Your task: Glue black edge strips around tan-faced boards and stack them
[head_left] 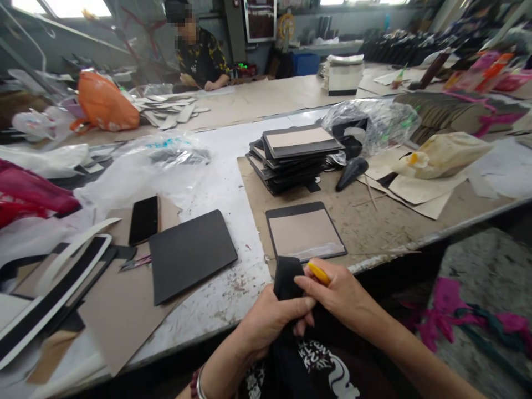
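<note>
Hands: 2 in view, both the wearer's, low centre, just off the near table edge.
Left hand: closed round a black fabric piece, thumb laid across its front; bead bracelet at wrist.
Right hand: closed on a yellow tool, only a short yellow end shows, rest hidden in the fist; fingertips also touch the fabric.
Fabric piece: 1, upright betw. both hands, top end overlapping the near edge of the framed panel; lower end lost against dark clothing, can't tell where it stops.
Framed panels: 1 flat on brown card, black border w/ tan centre, just beyond the hands; 1 stack of same kind further back, count in stack unclear.
Black sheet: 1, plain, left of the hands, well apart.
Phone: 1, dark, face up, beside the sheet.
Small tool: 1, scissors-like w/ pink handles, left of the sheet, too small to be sure.
Black teardrop object: 1, right of the stack; can't tell what it is.
Plastic bags: several, clear, contents hard to make out.
Other person: 1, seated at far table side, hands resting on it.
</note>
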`<state>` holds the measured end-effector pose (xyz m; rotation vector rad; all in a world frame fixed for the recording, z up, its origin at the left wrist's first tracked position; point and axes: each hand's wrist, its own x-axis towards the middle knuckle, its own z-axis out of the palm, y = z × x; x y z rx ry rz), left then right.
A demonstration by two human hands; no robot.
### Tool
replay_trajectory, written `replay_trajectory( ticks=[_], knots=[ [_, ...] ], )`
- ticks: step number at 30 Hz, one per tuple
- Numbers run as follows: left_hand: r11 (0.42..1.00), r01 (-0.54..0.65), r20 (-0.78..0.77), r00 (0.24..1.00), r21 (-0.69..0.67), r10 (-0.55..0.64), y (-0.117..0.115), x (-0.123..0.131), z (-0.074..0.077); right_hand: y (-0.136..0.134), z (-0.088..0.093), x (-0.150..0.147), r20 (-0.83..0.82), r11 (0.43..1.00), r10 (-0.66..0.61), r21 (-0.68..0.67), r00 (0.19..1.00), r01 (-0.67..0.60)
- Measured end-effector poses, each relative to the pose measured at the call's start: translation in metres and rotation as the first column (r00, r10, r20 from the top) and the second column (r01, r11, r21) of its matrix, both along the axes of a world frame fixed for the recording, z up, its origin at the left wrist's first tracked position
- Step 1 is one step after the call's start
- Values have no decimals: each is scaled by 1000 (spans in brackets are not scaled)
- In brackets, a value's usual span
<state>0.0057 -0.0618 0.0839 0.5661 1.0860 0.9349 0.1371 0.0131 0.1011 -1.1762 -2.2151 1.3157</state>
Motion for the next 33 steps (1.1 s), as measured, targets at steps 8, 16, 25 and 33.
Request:
replay_trajectory(
  ticks=[8, 16, 25, 33],
  knots=[
    [996, -86, 94, 992, 12, 84, 1, 3, 2, 4, -6, 10, 36, 994, -1, 108, 999, -3],
    [993, -115, 172, 978, -18, 116, -1, 6, -5, 4, -12, 10, 57, 981, 22, 190, 998, -33],
    [989, -145, 140, 980, 0, 144, 1, 9, -6, 6, -9, 7, 144, 970, 3, 239, 990, -38],
    [980, -193, 162, 967, -44, 198, 0, -1, -14, 9, -7, 4, 177, 928, 34, 360, 984, -97]
  ],
)
